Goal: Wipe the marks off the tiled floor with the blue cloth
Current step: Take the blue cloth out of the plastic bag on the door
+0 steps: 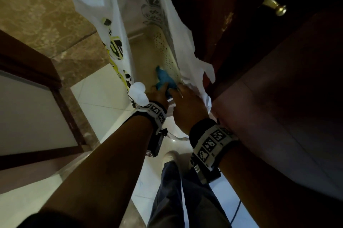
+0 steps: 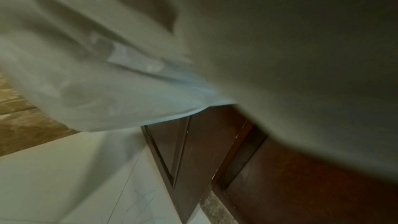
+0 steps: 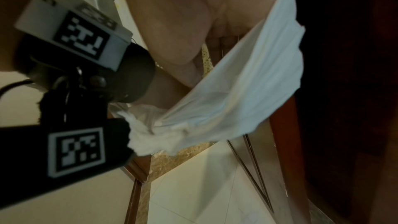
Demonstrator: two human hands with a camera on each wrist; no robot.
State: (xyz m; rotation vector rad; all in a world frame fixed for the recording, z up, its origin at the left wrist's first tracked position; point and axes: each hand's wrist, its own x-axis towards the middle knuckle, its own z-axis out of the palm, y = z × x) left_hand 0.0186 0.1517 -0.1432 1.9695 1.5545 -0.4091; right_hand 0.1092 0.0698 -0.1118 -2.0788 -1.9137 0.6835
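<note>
The blue cloth (image 1: pixel 164 79) lies crumpled inside a hanging white plastic bag (image 1: pixel 115 5), next to a speckled yellow item (image 1: pixel 165 49). My left hand (image 1: pixel 163 86) reaches into the bag's mouth, its fingers closed on the cloth's near end. My right hand (image 1: pixel 181 90) grips the bag's right rim and holds it apart; the right wrist view shows its palm (image 3: pixel 183 23) against the stretched plastic (image 3: pixel 237 91). Blurred plastic fills the left wrist view and hides that hand. Faint blue scribble marks (image 2: pixel 142 200) show on the white tiled floor (image 1: pixel 104 94).
A dark wooden door (image 1: pixel 278 60) with a brass knob (image 1: pixel 274 8) stands close on the right. A brown door frame (image 1: pixel 61 101) and a marbled threshold (image 1: pixel 55 23) lie to the left. My trouser leg and pale shoe (image 1: pixel 170 157) stand on the tiles below.
</note>
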